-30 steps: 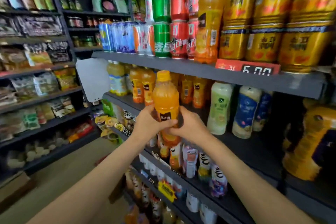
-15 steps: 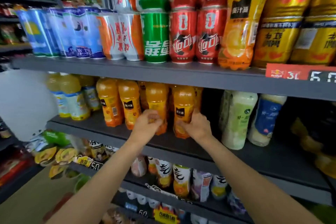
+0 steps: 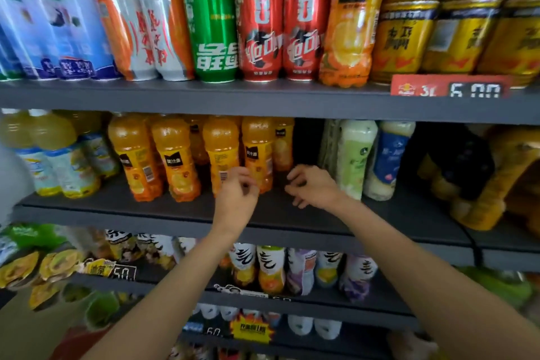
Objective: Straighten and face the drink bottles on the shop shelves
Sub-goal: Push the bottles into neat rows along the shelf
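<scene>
Both hands have released the orange juice bottles: the left hand (image 3: 237,193) and right hand (image 3: 310,187) now hover just off the row, fingers loosely curled and holding nothing. The just-placed orange juice bottle (image 3: 257,152) stands upright on the middle shelf (image 3: 146,210), set back from its front edge, label forward. Its left neighbour (image 3: 221,152) shows a barcode and probably needs turning.

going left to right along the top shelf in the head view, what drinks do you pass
blue-and-white cans → orange-and-silver cans → green can → two red cans → orange juice bottle → gold cans
</scene>
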